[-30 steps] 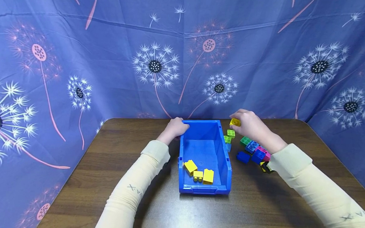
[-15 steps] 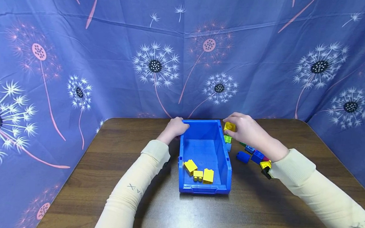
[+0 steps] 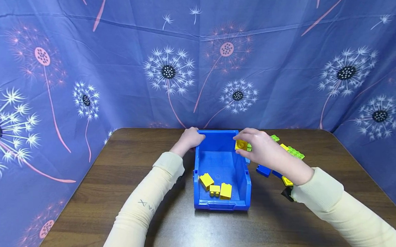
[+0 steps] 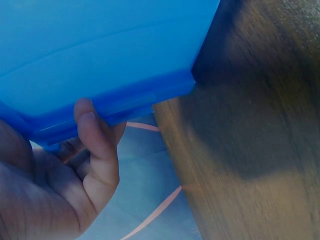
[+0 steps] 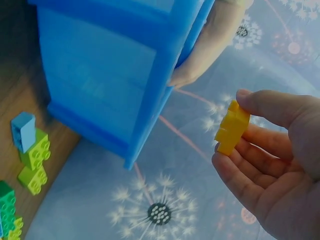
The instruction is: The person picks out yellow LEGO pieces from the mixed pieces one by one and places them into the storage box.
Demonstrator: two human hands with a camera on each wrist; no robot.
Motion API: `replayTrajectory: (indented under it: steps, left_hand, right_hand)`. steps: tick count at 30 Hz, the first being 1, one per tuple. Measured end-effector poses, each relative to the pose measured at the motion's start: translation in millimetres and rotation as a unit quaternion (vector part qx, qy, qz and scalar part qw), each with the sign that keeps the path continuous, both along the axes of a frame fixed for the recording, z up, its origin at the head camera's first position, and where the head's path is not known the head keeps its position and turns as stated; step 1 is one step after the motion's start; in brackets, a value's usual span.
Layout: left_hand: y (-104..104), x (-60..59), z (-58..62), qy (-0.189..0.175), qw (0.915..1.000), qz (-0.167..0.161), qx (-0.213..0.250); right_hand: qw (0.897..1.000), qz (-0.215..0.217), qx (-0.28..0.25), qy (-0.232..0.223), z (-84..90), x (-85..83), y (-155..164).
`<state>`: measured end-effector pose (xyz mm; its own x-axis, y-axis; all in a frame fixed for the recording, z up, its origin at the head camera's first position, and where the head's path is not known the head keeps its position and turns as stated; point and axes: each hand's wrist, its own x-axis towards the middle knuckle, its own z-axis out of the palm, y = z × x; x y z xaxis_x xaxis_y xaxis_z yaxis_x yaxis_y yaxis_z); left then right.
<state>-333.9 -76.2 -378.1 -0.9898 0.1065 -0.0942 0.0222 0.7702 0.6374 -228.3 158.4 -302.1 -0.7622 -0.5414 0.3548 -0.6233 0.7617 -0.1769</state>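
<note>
A blue plastic bin (image 3: 222, 205) stands at mid table with its low lip toward me. My left hand (image 3: 191, 138) grips its far left corner; in the left wrist view, curled fingers (image 4: 100, 145) lie against the rim. My right hand (image 3: 262, 147) pinches a yellow toy building brick (image 5: 233, 129) between thumb and fingertips. In the head view that brick overlaps the bin's right wall near the back, raised above the table. Inside the bin near the lip lie a tilted yellow brick (image 3: 207, 181), a smaller yellow brick (image 3: 214, 190) and another yellow brick (image 3: 226, 191).
Right of the bin, partly behind my right arm, are several loose bricks: a dark blue brick (image 3: 263, 171), a lime brick (image 3: 296, 152), a black piece (image 3: 287, 194) and a light blue brick (image 5: 23, 131). A patterned blue cloth (image 3: 278, 68) hangs behind the wooden table (image 3: 117, 171).
My right hand has moved left with the yellow brick, from over the loose bricks to the bin's right wall. My left hand and the bin have stayed where they were.
</note>
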Motion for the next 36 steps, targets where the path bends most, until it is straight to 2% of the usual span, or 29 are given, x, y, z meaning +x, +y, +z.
replayTrajectory:
  steps: [9, 19, 36]
  left_hand:
    - [0.2, -0.2, 0.7, -0.002, 1.0000, -0.001, 0.004]
    - [1.3, -1.5, 0.1, -0.006, 1.0000, 0.002, -0.001]
    - [0.1, -3.5, 0.3, -0.021, 0.9997, 0.001, 0.012]
  right_hand:
    - [0.999, 0.050, -0.008, 0.001, -3.5, 14.5, -10.8]
    - [0.997, 0.079, 0.010, -0.005, -7.4, 30.9, -26.0]
    - [0.992, 0.116, 0.020, -0.042, -33.0, 43.1, -45.1]
